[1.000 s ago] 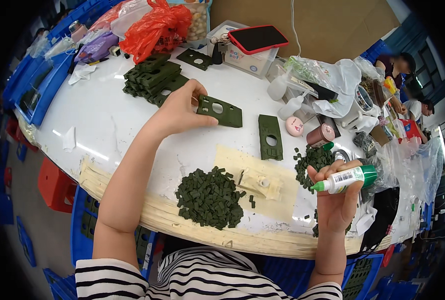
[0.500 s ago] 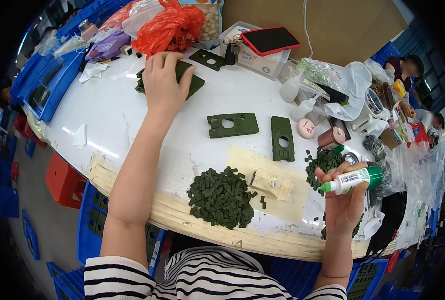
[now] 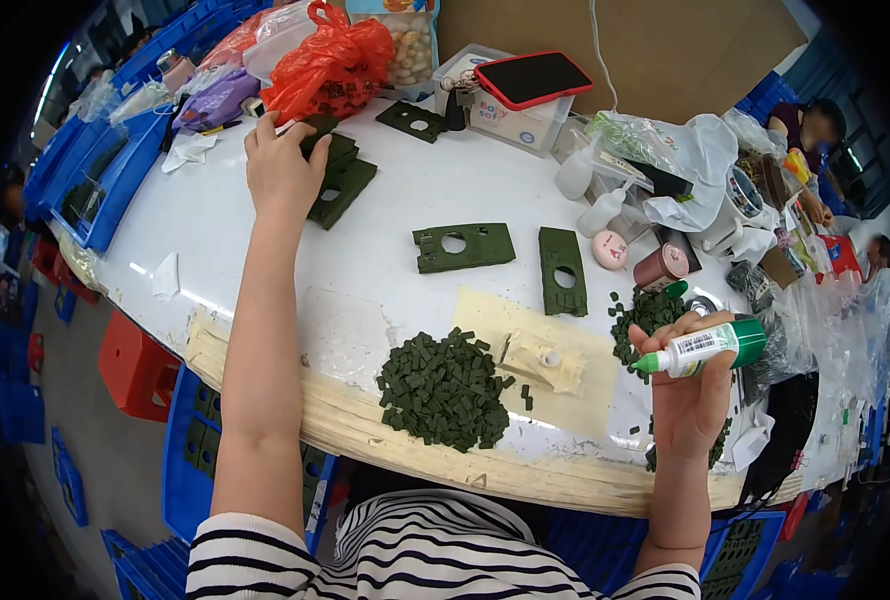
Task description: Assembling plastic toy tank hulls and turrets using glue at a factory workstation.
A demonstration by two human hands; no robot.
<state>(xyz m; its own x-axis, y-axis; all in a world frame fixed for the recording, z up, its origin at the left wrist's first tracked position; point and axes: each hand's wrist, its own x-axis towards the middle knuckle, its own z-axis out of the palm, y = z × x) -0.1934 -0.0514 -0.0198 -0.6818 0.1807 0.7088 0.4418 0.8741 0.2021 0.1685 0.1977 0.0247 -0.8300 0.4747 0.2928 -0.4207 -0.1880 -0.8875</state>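
My left hand (image 3: 283,168) reaches to the far left of the table. Its fingers and thumb close round a dark green plastic plate, partly hidden by the hand; another green plate with a round hole (image 3: 353,183) lies just beneath. In my right hand (image 3: 687,405) is a white and green glue bottle (image 3: 703,345), held sideways with its green tip pointing left. Two more dark green plates, one lying crosswise (image 3: 487,246) and one lengthwise (image 3: 559,247), rest mid-table. Nearer me is a heap of small green pieces (image 3: 443,392), beside a cream-coloured block (image 3: 557,370) on a yellowish sheet (image 3: 590,412).
At the back are a red plastic bag (image 3: 330,65), a single green plate (image 3: 405,120) and a red-edged phone (image 3: 535,80) on a clear box. Squeeze bottles (image 3: 605,212), a pink jar (image 3: 661,266) and more small green pieces (image 3: 649,318) crowd the right. Blue crates (image 3: 115,190) stand left.
My left hand has moved left and a little nearer, and the green plates under it now lie spread apart. My right hand still holds the glue bottle in nearly the same place.
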